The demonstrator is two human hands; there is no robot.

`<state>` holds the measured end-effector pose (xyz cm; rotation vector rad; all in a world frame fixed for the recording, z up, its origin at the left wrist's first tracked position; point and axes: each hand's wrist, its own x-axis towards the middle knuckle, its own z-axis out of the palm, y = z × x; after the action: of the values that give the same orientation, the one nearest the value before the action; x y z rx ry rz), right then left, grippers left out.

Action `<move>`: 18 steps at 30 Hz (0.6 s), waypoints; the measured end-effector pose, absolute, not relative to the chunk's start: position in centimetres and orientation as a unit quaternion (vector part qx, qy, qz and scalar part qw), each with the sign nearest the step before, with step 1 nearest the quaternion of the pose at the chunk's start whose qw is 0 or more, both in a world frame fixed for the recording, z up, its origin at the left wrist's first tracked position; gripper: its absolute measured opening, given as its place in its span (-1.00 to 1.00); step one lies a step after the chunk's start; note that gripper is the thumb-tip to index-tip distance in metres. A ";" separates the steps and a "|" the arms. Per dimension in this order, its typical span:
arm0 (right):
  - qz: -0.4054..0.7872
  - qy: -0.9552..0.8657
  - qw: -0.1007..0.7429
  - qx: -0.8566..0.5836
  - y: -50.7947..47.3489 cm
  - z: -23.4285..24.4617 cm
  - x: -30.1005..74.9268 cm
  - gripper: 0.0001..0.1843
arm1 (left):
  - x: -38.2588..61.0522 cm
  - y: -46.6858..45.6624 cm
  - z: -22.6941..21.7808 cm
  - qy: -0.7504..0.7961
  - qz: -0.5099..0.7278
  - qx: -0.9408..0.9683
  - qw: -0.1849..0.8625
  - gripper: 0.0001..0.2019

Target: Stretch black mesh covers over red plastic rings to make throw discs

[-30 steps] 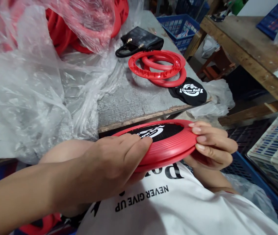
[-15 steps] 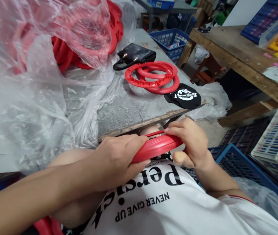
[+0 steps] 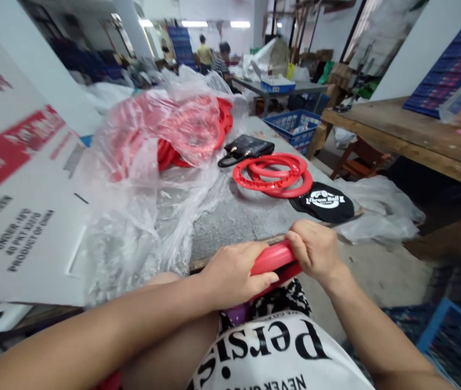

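A red plastic ring [image 3: 271, 258] is held over my lap, just off the near edge of the table. My left hand [image 3: 234, 273] grips its left side, thumb along the near face. On the right side, my right hand [image 3: 315, 246] has its fingers wrapped round the ring. Part of the ring is hidden behind both hands. Several more red rings [image 3: 279, 190] lie overlapping on the table beyond. Close to them is a black disc with white "Throw Ball" lettering [image 3: 323, 201], and behind them a black handbag [image 3: 250, 146].
Clear plastic bags full of red rings [image 3: 181, 127] cover the table's left side. A printed white carton [image 3: 31, 216] stands at far left. Blue crates [image 3: 295, 122] sit behind, and a wooden workbench [image 3: 376, 122] is at right. Two people [image 3: 204, 54] are in the background.
My view has tipped up, showing more of the room. The ring has turned in my hands, and my right hand, earlier with thumb apart, is now closed round it.
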<state>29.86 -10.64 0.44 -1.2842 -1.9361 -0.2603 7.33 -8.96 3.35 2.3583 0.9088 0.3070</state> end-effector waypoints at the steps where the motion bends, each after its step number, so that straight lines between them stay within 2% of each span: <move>1: -0.081 -0.749 0.405 -0.518 -10.4 0.3 30.5 -0.46 | 7.4 -8.8 3.6 0.350 0.118 0.879 0.301 -0.55; 6: 0.032 -0.628 0.499 -0.597 -10.0 -0.6 34.5 -0.36 | 6.5 -8.4 3.8 0.383 0.159 0.850 0.324 -0.58; 13: 0.142 -0.560 0.549 -0.604 -10.2 -3.2 34.2 -0.25 | 6.0 -8.8 3.6 0.372 0.189 0.846 0.333 -0.70; 16: 0.183 -0.556 0.549 -0.597 -10.0 -4.5 33.6 -0.25 | 6.0 -8.9 3.8 0.390 0.178 0.837 0.341 -0.71; 18: 0.185 -0.579 0.517 -0.603 -9.9 -4.5 33.5 -0.26 | 6.0 -8.8 3.8 0.411 0.165 0.827 0.347 -0.71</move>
<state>33.53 -9.86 -4.52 -1.4480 -1.3893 0.4438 5.99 -8.76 3.85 2.1446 1.0669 0.4271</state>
